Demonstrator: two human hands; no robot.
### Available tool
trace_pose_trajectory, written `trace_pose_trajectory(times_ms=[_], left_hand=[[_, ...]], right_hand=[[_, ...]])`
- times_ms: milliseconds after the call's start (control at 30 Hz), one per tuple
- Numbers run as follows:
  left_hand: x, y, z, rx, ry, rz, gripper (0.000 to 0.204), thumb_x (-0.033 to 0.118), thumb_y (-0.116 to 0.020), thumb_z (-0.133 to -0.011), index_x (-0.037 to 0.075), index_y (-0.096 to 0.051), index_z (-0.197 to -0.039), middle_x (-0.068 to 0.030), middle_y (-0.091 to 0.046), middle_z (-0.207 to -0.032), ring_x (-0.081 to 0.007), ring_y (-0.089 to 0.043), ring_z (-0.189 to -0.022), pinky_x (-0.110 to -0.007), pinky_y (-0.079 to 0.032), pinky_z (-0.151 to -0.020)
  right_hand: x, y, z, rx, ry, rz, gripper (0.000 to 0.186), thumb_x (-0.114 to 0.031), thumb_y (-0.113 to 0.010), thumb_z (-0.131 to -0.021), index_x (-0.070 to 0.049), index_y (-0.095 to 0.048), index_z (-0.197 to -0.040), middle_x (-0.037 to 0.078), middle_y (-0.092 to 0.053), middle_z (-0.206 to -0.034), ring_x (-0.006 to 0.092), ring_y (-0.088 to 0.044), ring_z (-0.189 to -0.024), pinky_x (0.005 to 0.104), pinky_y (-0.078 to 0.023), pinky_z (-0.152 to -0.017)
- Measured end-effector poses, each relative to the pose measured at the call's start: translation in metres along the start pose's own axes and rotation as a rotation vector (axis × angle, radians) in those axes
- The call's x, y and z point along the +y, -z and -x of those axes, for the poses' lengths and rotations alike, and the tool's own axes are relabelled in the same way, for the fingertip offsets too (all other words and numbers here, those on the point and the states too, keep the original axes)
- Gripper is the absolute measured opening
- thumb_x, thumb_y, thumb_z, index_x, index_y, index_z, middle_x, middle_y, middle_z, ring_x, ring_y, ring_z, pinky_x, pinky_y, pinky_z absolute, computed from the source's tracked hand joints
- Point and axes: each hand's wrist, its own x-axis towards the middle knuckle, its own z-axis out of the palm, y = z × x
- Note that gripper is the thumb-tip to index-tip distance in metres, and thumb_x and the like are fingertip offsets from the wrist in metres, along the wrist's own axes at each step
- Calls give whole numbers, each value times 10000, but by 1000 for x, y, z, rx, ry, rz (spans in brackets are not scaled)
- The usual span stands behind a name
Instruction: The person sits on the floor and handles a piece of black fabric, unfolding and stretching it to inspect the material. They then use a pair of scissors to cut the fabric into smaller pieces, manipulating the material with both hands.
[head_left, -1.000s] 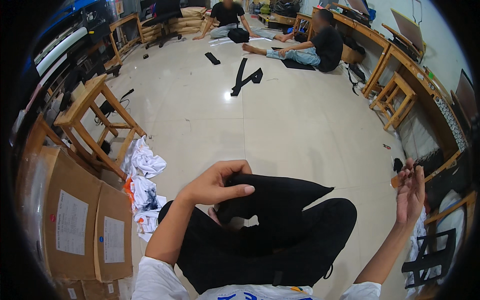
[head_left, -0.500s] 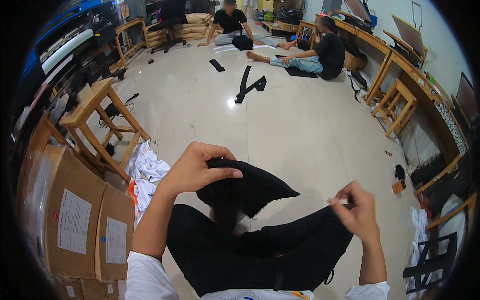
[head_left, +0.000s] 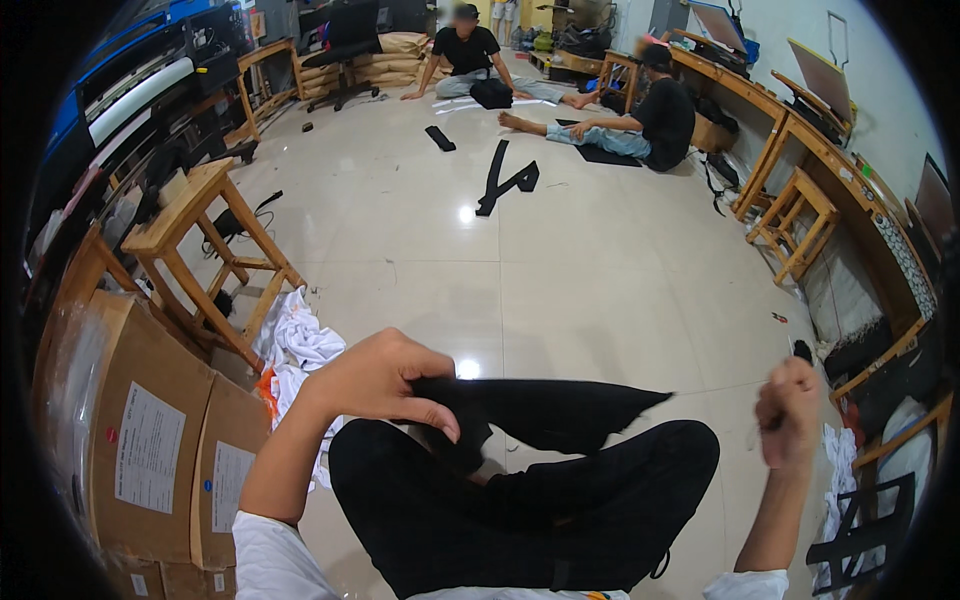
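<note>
My left hand (head_left: 385, 380) grips a piece of black cloth (head_left: 550, 412) between thumb and fingers. The cloth stretches to the right above my crossed legs in black trousers (head_left: 400, 530) and tapers to a point with a frayed lower edge. Off to the right, apart from the cloth, my right hand (head_left: 787, 412) is raised with its fingers curled closed; it is a little blurred, and whatever it may hold is too small to make out.
Cardboard boxes (head_left: 150, 440) stand close at my left, beside a wooden stool (head_left: 190, 215) and white cloths (head_left: 298, 335). Black strips (head_left: 492, 185) lie ahead on the tiled floor. Two people (head_left: 465, 55) sit farther off. Another stool (head_left: 795, 225) and a long wooden desk line the right.
My right hand has swung outward to the right and its fingers have curled in. The cloth in my left hand has sunk slightly and stretched out flatter to the right.
</note>
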Motion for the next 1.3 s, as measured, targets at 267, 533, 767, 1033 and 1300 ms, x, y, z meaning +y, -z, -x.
trace_pose_trajectory(times_ms=[267,533,767,1033,1300], left_hand=[[12,21,9,-25,-18,52,377,304,-888,-819,37,-632,-747,-87,-464,-560,-220,-466,-490,-349,-347,-488],[61,74,42,24,-12,-191,367,259,-947,-733,64,-639,-696,-25,-463,-544,-202,-458,-471,-331,-311,-463],[54,76,35,51,51,-197,316,212,-923,-764,70,-648,-703,-28,-502,-559,-168,-491,-493,-321,-326,-486],[81,20,-1,103,-125,-88,215,88,-855,-794,49,-646,-831,-69,-508,-687,-230,-533,-599,-336,-370,-551],[106,22,-13,423,15,245,138,136,-659,-991,0,-637,-999,-20,-623,-833,-103,-571,-742,-261,-436,-672]], right_hand=[[-63,153,35,576,251,-56,221,-293,-640,-1048,-144,-547,-1182,-96,-429,-852,0,-291,-591,185,-232,-480],[-100,360,80,612,170,281,465,-397,-651,-1035,-140,-597,-1419,-63,-666,-1127,6,-387,-656,181,-306,-567],[-73,482,102,979,62,786,374,-429,-607,-1050,-121,-677,-1250,-80,-456,-817,36,-406,-674,225,-324,-582],[36,265,39,523,0,-36,429,-482,-668,-998,-86,-664,-1162,72,-676,-1186,172,-617,-1026,323,-479,-939],[101,-12,-5,-394,49,539,1010,-450,-980,-600,-49,-529,-1409,75,-612,-1349,182,-581,-985,338,-492,-847]])
